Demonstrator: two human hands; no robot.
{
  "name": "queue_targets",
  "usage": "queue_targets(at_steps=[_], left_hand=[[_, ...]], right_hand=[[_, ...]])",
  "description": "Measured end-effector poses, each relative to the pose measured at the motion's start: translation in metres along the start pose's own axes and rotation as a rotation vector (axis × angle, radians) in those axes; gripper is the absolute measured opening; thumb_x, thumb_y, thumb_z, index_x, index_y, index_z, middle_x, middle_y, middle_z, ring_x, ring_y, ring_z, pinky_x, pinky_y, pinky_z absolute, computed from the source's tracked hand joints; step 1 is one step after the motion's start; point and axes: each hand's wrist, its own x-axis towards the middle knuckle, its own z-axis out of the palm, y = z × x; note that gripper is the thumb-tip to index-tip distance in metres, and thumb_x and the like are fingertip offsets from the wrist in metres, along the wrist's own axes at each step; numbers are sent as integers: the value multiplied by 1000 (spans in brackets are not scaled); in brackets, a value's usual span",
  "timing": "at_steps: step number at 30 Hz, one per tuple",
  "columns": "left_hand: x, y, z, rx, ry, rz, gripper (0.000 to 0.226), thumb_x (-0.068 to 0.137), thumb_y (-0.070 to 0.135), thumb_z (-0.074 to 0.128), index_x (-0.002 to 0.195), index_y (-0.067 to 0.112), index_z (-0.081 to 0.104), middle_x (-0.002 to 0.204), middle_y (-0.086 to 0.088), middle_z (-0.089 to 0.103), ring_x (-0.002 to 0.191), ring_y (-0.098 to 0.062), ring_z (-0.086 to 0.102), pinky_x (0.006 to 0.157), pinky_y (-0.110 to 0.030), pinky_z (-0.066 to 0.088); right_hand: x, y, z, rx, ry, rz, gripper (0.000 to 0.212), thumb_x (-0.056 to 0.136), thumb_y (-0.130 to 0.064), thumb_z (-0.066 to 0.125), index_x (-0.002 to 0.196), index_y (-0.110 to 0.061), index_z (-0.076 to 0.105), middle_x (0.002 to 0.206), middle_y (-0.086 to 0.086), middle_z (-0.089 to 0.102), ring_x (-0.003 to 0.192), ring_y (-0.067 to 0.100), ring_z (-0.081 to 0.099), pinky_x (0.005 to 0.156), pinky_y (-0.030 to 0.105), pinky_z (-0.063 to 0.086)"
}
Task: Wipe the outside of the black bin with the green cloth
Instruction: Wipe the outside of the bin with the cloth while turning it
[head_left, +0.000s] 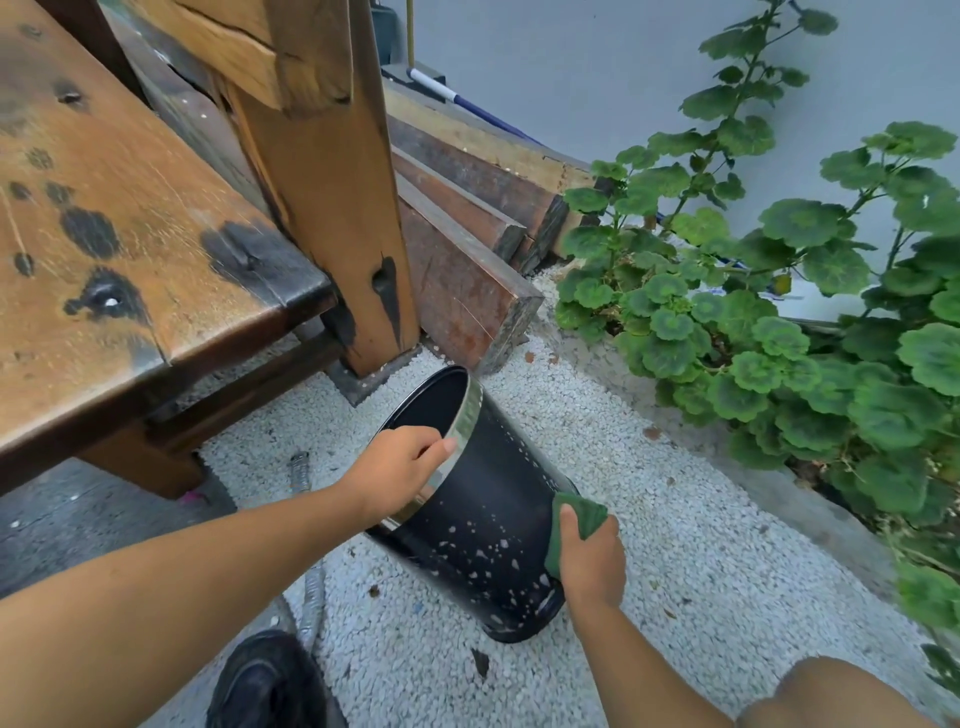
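The black bin (483, 525) stands tilted on white gravel, its open mouth toward the upper left and a silver band round the rim. Pale specks dot its side. My left hand (397, 470) grips the rim, fingers hooked over the silver band. My right hand (589, 558) presses the folded green cloth (582, 514) against the bin's right side, low down near its base. Part of the cloth is hidden under my palm.
A stained wooden bench (130, 249) and its thick post (332, 208) rise at the left. Wooden planks (467, 249) lean behind the bin. A leafy plant (779, 332) fills the right beyond a concrete curb. A black shoe (265, 680) and a corrugated hose (311, 597) lie at the bottom left.
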Motion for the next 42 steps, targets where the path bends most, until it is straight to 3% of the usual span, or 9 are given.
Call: queue_targets(at_steps=[4, 8, 12, 16, 21, 27, 32, 35, 42], left_hand=[[-3, 11, 3, 30, -12, -56, 44, 103, 35, 43, 65, 15, 33, 59, 1, 34, 54, -14, 31, 53, -30, 28], [10, 25, 3, -43, 58, -131, 47, 102, 31, 43, 62, 15, 28, 56, 3, 28, 53, -15, 28, 52, -30, 25], [22, 31, 5, -183, 110, -328, 49, 101, 27, 46, 57, 18, 25, 51, 4, 22, 46, -15, 20, 50, -28, 18], [32, 42, 10, -271, 181, -440, 48, 99, 20, 45, 54, 15, 31, 52, -1, 29, 50, -19, 26, 51, -30, 21], [39, 47, 21, -447, 214, -471, 46, 102, 23, 43, 57, 11, 48, 67, -12, 51, 68, -25, 47, 64, -35, 36], [41, 45, 23, -503, 240, -508, 49, 100, 22, 45, 52, 14, 42, 52, -3, 42, 55, -23, 40, 59, -33, 33], [38, 45, 17, -408, 221, -521, 52, 100, 26, 46, 52, 18, 28, 48, 3, 24, 47, -17, 21, 50, -28, 18], [35, 46, 14, -394, 185, -530, 50, 99, 28, 47, 55, 19, 26, 51, 3, 21, 46, -16, 18, 49, -26, 16], [32, 56, 15, -285, 110, -453, 49, 99, 27, 48, 54, 18, 28, 52, 2, 23, 47, -16, 20, 49, -28, 18]], right_hand=[[5, -1, -13, 190, -40, 35, 37, 94, -50, 60, 105, -17, 51, 96, 8, 65, 73, 19, 55, 69, 33, 42], [3, -35, -33, 428, -66, -12, 36, 93, -47, 63, 112, -16, 59, 100, 5, 66, 86, 22, 62, 77, 35, 46], [-18, -91, -45, 566, -224, -158, 21, 91, -46, 66, 103, -30, 62, 97, -2, 69, 86, 18, 68, 67, 31, 51], [-38, -132, -35, 453, -311, -276, 28, 86, -52, 66, 104, -31, 63, 97, -6, 69, 85, 13, 67, 69, 31, 53], [-47, -149, -16, 129, -234, -297, 42, 90, -62, 51, 106, -24, 56, 88, -9, 59, 85, 19, 61, 75, 35, 47], [-49, -148, -9, -22, -142, -345, 50, 84, -71, 46, 103, -24, 50, 88, -6, 61, 82, 21, 63, 72, 39, 53], [-26, -112, -12, -110, -120, -276, 47, 91, -65, 49, 111, -23, 51, 81, -11, 53, 67, 9, 55, 51, 28, 37], [-10, -70, -17, -169, -102, -178, 51, 94, -62, 50, 120, -18, 52, 77, -11, 51, 61, 4, 50, 46, 23, 32], [-3, 5, -20, -170, -84, -48, 53, 97, -60, 46, 117, -11, 51, 74, -5, 49, 71, 22, 54, 61, 33, 40]])
